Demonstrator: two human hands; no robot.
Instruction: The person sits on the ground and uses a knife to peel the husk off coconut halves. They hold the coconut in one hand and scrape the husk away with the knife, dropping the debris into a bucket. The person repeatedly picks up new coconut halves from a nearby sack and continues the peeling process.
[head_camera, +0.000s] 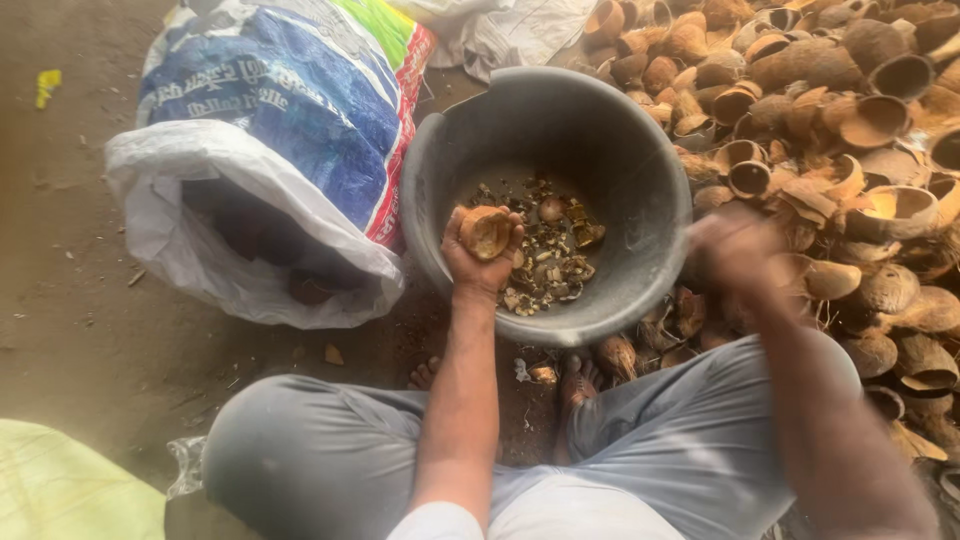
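Now, brown hollow coconut shell (486, 232)

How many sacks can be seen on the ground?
2: an open white and blue sack left of the grey bucket, and a white sack at the top edge behind it. Others may be outside the view.

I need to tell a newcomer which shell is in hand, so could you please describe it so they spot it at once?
Find the grey bucket in the middle. Over its near rim, the left hand holds a coconut shell half, hollow side up. Unlike the shells in the pile on the right, it is the only one gripped.
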